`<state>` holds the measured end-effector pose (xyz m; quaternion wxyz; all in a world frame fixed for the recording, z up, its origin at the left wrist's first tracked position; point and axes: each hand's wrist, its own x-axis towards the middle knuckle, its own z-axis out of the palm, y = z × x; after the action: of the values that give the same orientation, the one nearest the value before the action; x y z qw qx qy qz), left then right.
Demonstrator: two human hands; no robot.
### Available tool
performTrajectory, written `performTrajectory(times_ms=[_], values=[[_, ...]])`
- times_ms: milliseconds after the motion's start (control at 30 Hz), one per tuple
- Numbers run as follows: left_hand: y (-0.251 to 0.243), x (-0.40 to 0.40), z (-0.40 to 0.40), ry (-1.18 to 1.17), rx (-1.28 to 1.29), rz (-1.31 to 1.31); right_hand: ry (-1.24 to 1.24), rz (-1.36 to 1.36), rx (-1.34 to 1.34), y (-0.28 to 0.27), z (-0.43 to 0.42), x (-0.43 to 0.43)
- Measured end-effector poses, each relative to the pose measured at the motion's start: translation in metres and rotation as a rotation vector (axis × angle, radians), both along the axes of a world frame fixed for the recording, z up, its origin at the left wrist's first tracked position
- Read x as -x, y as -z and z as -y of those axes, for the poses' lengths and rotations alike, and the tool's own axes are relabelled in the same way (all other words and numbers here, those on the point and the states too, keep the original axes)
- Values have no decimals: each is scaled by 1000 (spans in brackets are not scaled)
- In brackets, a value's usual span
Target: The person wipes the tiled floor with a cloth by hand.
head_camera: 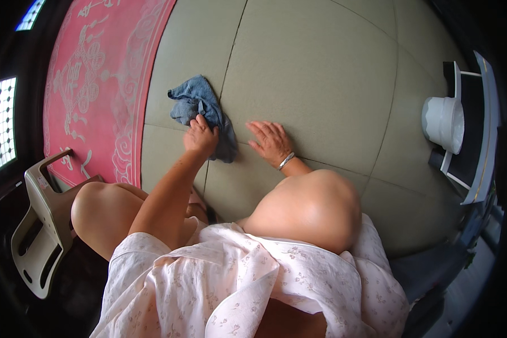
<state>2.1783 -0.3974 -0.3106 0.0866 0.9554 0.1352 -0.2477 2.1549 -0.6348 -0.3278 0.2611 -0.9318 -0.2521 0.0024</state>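
Note:
A crumpled blue cloth (207, 95) lies on the grey tiled floor (317, 80), bunched at its near left part. My left hand (200, 136) grips a fold of it, fingers pressed into the fabric and thumb at the side. To the right of the cloth and apart from it, my right hand (273, 139) rests palm down on the tiles with its fingers spread, holding nothing. A silver bracelet (286, 161) circles that wrist.
A red floor mat (97, 80) with pale patterns runs along the left. Beside my left knee stands a beige plastic chair (46, 241). At the far right, a white round container (442, 123) is against a white-and-black piece of furniture (475, 126). My bent knees flank my arms.

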Motion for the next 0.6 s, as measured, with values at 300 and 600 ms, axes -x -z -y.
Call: performTrajectory(times_ms=[300, 600], values=[[9, -22, 123, 223, 206, 196, 343, -96, -69, -19, 68, 21], [-15, -46, 216, -131, 726, 168, 451, 2, -377, -32, 105, -5]])
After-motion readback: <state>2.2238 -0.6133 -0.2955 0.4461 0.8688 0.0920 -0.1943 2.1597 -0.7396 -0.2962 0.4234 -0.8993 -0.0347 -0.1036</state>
